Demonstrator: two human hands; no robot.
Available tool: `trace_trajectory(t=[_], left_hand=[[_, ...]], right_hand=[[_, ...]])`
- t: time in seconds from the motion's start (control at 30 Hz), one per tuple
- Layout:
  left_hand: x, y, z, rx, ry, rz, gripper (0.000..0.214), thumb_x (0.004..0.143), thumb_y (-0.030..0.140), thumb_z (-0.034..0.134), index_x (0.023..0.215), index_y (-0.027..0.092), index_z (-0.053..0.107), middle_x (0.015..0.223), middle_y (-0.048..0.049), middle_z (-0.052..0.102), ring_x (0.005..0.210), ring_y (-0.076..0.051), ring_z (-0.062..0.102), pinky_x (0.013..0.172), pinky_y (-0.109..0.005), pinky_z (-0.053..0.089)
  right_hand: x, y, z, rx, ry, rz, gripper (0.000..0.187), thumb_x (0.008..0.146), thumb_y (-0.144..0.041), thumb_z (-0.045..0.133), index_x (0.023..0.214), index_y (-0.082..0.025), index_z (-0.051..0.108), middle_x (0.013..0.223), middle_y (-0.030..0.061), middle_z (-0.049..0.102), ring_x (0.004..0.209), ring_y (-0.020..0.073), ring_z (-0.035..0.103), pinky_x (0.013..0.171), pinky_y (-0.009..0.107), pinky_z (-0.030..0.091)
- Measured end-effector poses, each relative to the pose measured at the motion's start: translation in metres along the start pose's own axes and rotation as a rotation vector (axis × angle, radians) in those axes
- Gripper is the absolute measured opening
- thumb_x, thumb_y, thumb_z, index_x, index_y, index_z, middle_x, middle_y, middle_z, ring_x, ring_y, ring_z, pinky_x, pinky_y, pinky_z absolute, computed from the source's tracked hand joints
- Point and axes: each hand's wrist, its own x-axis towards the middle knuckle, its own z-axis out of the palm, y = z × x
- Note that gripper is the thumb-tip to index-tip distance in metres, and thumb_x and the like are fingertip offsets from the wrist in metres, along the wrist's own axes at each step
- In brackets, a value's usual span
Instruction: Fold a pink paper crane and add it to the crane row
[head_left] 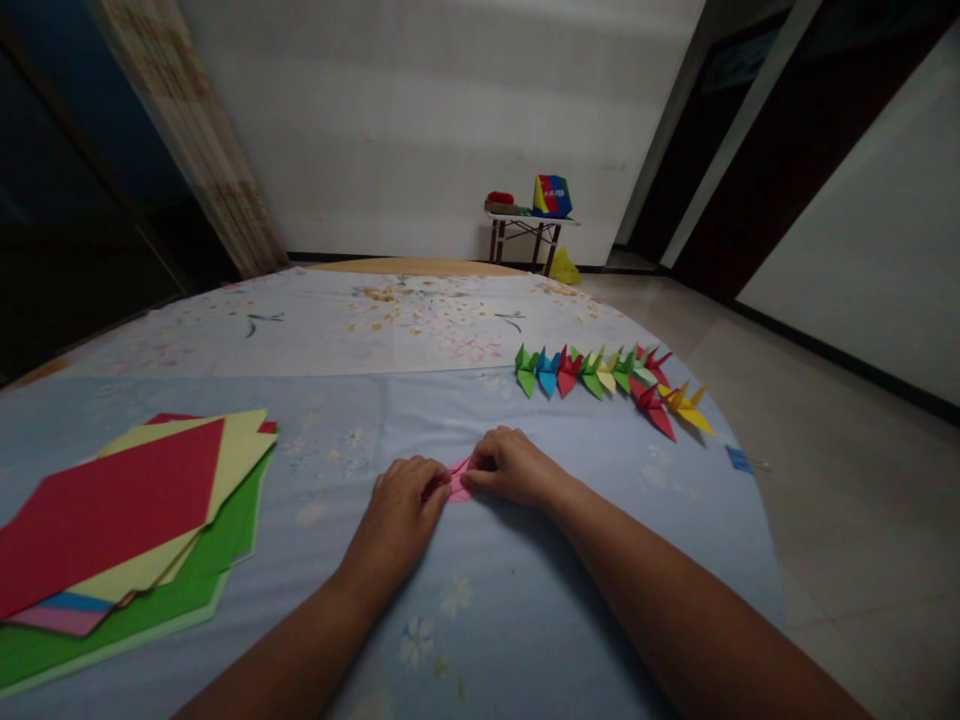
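Note:
Between my two hands lies a small piece of folded pink paper [459, 482] on the blue flowered tablecloth. My left hand [409, 500] pinches its left side, with thumb and fingers closed. On the right side, my right hand [510, 468] holds the paper between thumb and bent fingers. The fingers hide much of the paper, so its exact folded shape cannot be made out. Beyond my right hand stands a row of folded paper cranes [568, 372] in green, blue, red and yellow.
A stack of coloured paper sheets [120, 510], red on top, lies at the left. The round table's edge curves along the right, where a small blue tag [739, 459] lies. Against the far wall stands a small side table [534, 220] with a colourful box [552, 195].

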Motion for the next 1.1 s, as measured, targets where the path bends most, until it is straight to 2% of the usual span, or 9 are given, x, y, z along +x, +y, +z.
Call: trace_trajectory(t=[0.3, 0.5, 0.63, 0.77, 0.97, 1.1], left_hand=[[-0.004, 0.000, -0.002, 0.048, -0.026, 0.029, 0.015, 0.083, 0.021, 0.049, 0.084, 0.022, 0.064, 0.086, -0.0019, 0.065, 0.085, -0.020, 0.055, 0.076, -0.035, 0.040], [-0.008, -0.002, -0.002, 0.212, -0.097, 0.150, 0.020, 0.086, 0.025, 0.050, 0.099, 0.030, 0.064, 0.098, -0.0015, 0.065, 0.092, -0.021, 0.054, 0.080, -0.038, 0.037], [-0.010, -0.001, -0.004, 0.309, -0.152, 0.224, 0.023, 0.087, 0.022, 0.048, 0.104, 0.029, 0.062, 0.100, -0.0032, 0.065, 0.093, -0.022, 0.054, 0.080, -0.039, 0.037], [-0.012, 0.001, -0.007, 0.358, -0.179, 0.235, 0.027, 0.087, 0.020, 0.047, 0.108, 0.030, 0.060, 0.102, -0.0037, 0.064, 0.093, -0.022, 0.054, 0.079, -0.039, 0.037], [-0.013, -0.001, -0.014, 0.278, -0.223, 0.212, 0.030, 0.086, 0.021, 0.047, 0.111, 0.032, 0.059, 0.115, -0.0043, 0.062, 0.103, -0.025, 0.053, 0.082, -0.041, 0.037], [-0.012, -0.010, -0.021, 0.220, -0.261, 0.251, 0.035, 0.085, 0.021, 0.047, 0.117, 0.033, 0.055, 0.121, -0.0036, 0.059, 0.108, -0.024, 0.052, 0.086, -0.040, 0.037]], right_hand=[[0.000, 0.002, 0.004, -0.010, 0.022, 0.005, 0.015, 0.073, -0.033, 0.063, 0.070, -0.018, 0.066, 0.070, 0.0008, 0.065, 0.069, 0.0131, 0.053, 0.065, 0.025, 0.033], [-0.001, 0.002, 0.004, -0.006, 0.013, 0.012, 0.014, 0.074, -0.032, 0.063, 0.072, -0.019, 0.065, 0.072, 0.0012, 0.064, 0.072, 0.0137, 0.052, 0.066, 0.025, 0.032], [-0.002, -0.001, 0.003, -0.031, 0.016, 0.033, 0.014, 0.074, -0.033, 0.063, 0.073, -0.019, 0.065, 0.073, 0.0017, 0.063, 0.075, 0.0150, 0.050, 0.067, 0.027, 0.030], [-0.005, -0.002, -0.001, -0.065, 0.019, 0.094, 0.016, 0.073, -0.037, 0.065, 0.074, -0.021, 0.066, 0.077, 0.0032, 0.061, 0.082, 0.0180, 0.047, 0.071, 0.030, 0.028], [-0.009, 0.005, -0.009, -0.023, 0.005, 0.190, 0.017, 0.072, -0.039, 0.067, 0.077, -0.023, 0.067, 0.080, 0.0036, 0.060, 0.087, 0.0197, 0.046, 0.075, 0.032, 0.028], [-0.008, 0.011, -0.013, -0.018, -0.011, 0.217, 0.014, 0.070, -0.035, 0.068, 0.076, -0.022, 0.068, 0.080, 0.0033, 0.062, 0.084, 0.0186, 0.047, 0.073, 0.031, 0.030]])
